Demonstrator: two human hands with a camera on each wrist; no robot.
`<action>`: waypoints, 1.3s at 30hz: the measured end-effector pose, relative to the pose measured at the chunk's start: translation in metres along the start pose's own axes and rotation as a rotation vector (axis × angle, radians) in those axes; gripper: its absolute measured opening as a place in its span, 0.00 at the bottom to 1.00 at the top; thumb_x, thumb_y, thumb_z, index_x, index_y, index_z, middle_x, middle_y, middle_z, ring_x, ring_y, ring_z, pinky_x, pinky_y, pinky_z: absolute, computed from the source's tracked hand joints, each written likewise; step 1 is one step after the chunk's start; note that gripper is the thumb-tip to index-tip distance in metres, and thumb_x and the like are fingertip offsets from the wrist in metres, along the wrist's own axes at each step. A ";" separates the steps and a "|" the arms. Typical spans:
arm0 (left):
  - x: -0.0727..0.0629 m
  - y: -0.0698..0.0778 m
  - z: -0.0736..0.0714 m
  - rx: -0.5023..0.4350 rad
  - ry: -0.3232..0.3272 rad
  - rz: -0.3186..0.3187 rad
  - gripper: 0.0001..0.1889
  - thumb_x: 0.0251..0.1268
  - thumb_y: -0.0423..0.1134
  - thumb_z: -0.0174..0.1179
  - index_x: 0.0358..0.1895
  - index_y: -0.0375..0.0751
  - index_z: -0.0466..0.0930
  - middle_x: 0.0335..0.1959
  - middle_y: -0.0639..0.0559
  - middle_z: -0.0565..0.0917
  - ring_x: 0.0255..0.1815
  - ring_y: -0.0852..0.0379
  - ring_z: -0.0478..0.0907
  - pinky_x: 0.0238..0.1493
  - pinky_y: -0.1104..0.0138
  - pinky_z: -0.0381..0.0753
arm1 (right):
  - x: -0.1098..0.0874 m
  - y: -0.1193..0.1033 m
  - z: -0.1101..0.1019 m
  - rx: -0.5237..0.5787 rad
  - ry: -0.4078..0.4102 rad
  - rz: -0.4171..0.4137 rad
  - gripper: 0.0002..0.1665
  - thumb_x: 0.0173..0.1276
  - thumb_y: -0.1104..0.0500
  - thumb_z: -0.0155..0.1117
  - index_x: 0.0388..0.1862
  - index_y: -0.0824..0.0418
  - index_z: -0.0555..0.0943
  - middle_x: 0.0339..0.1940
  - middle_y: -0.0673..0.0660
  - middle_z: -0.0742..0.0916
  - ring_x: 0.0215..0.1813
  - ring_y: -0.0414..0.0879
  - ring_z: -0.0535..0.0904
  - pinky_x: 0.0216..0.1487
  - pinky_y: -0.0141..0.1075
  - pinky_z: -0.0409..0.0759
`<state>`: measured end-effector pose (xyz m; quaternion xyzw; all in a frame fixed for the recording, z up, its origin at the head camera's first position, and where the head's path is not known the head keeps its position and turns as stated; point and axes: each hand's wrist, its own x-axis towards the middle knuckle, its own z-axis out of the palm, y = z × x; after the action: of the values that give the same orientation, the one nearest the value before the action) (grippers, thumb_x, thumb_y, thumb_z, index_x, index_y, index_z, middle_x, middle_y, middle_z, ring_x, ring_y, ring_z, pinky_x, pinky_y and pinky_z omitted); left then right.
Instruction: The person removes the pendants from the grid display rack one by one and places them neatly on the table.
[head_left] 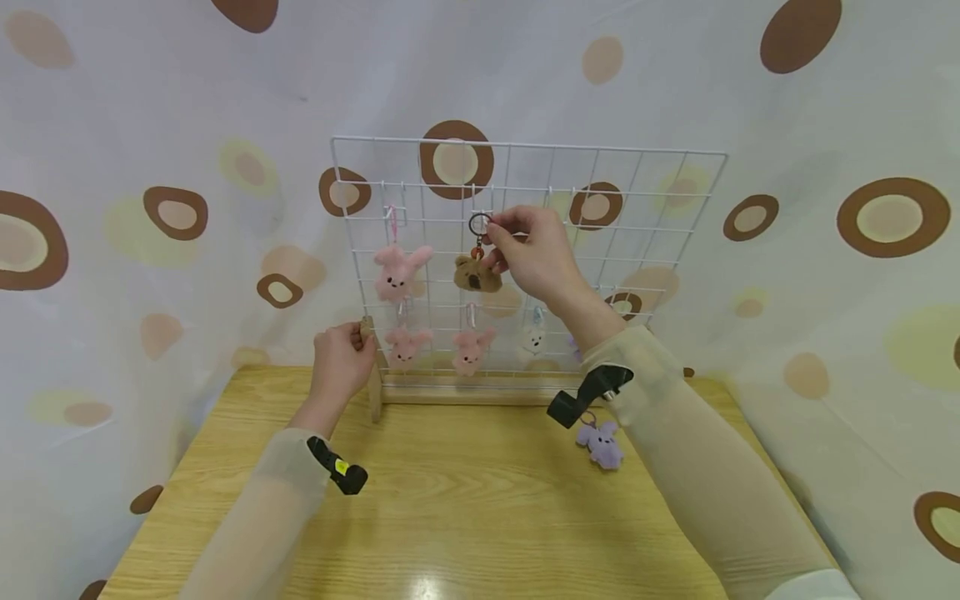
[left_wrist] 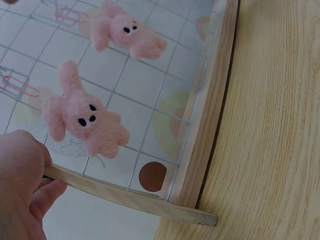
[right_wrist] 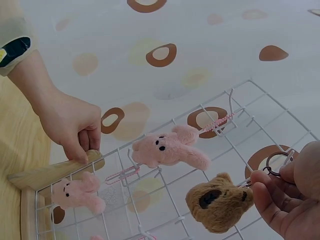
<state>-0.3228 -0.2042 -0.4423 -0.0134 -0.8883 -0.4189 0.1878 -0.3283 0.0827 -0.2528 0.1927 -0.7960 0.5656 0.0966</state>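
Note:
My right hand point(head_left: 536, 250) pinches the dark ring of a brown plush bear keychain point(head_left: 476, 274), up against the white wire grid point(head_left: 525, 147) at a hook in its upper middle. In the right wrist view the ring point(right_wrist: 278, 163) sits between thumb and fingers, close by the hook, and the plush point(right_wrist: 217, 202) hangs from it. My left hand point(head_left: 343, 358) grips the top of the wooden side post point(left_wrist: 125, 195) at the grid's left end. Just right of that hand hang pink plush bunnies point(head_left: 400, 273), one above another.
On the lower row hang another pink bunny point(head_left: 471, 350), a white plush point(head_left: 533, 340) and a purple one partly hidden by my right arm. A purple plush keychain point(head_left: 602, 445) lies on the wooden table point(head_left: 450, 500). A spotted curtain point(head_left: 187, 100) stands behind.

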 end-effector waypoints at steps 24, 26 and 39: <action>0.001 -0.001 0.000 0.001 -0.007 -0.010 0.12 0.76 0.34 0.59 0.48 0.25 0.86 0.37 0.36 0.89 0.35 0.47 0.87 0.36 0.55 0.88 | -0.022 -0.005 -0.012 0.026 -0.014 -0.025 0.09 0.81 0.66 0.61 0.52 0.71 0.83 0.45 0.65 0.87 0.33 0.49 0.87 0.37 0.34 0.87; 0.001 -0.001 0.000 0.005 -0.007 -0.008 0.12 0.76 0.34 0.59 0.47 0.25 0.86 0.36 0.37 0.89 0.35 0.47 0.87 0.36 0.56 0.87 | -0.023 -0.005 -0.013 0.028 -0.023 -0.029 0.09 0.81 0.66 0.61 0.51 0.71 0.83 0.45 0.66 0.87 0.33 0.49 0.87 0.37 0.34 0.87; 0.000 0.000 0.000 -0.001 -0.009 -0.013 0.11 0.76 0.33 0.59 0.46 0.26 0.86 0.37 0.36 0.89 0.35 0.47 0.87 0.37 0.55 0.88 | -0.048 0.010 -0.021 -0.021 -0.089 -0.073 0.07 0.79 0.67 0.63 0.45 0.73 0.84 0.38 0.65 0.87 0.31 0.50 0.85 0.36 0.36 0.86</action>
<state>-0.3235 -0.2041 -0.4427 -0.0099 -0.8890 -0.4204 0.1810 -0.2907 0.1147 -0.2720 0.2454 -0.7979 0.5442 0.0837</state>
